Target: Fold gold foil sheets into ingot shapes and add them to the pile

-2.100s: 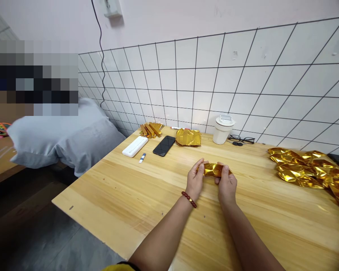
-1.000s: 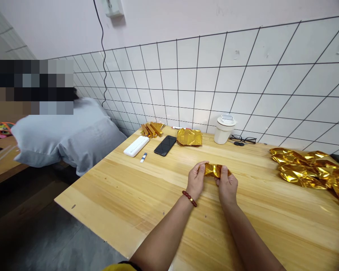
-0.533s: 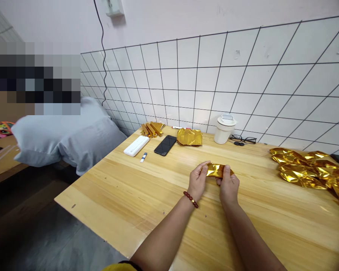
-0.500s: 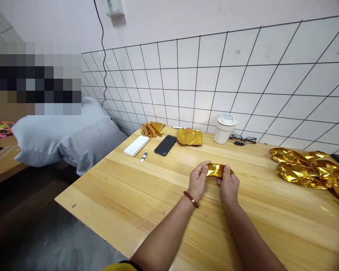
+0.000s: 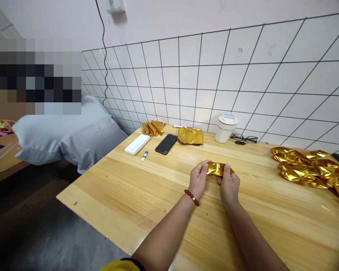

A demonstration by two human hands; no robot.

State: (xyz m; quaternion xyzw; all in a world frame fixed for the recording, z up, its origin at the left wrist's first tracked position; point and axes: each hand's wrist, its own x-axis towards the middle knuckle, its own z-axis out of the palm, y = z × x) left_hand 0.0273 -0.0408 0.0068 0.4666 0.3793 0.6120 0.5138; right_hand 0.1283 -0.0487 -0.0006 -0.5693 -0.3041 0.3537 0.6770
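A small folded piece of shiny gold foil paper [image 5: 215,169] is held just above the wooden table [image 5: 121,203]. My left hand [image 5: 198,180] grips its left end, thumb on top. On the right end, my right hand [image 5: 229,184] pinches it the same way, with the fingers curled beneath and partly hidden. Beyond my hands lies a stack of flat gold foil sheets [image 5: 190,136]. Several folded gold foil strips [image 5: 153,128] rest in a pile at the back left. Puffed, folded gold foil pieces [image 5: 305,168] are heaped at the right.
A white power bank [image 5: 137,144], a small blue and white tube [image 5: 144,156] and a black phone [image 5: 166,144] lie at the left. Along the wall stand a white lidded cup [image 5: 225,129] and black glasses [image 5: 244,138]. Grey pillows [image 5: 70,139] are beyond the table's left edge.
The view has shifted very slightly. Both hands keep the same hold on the gold foil paper, with no other visible movement.
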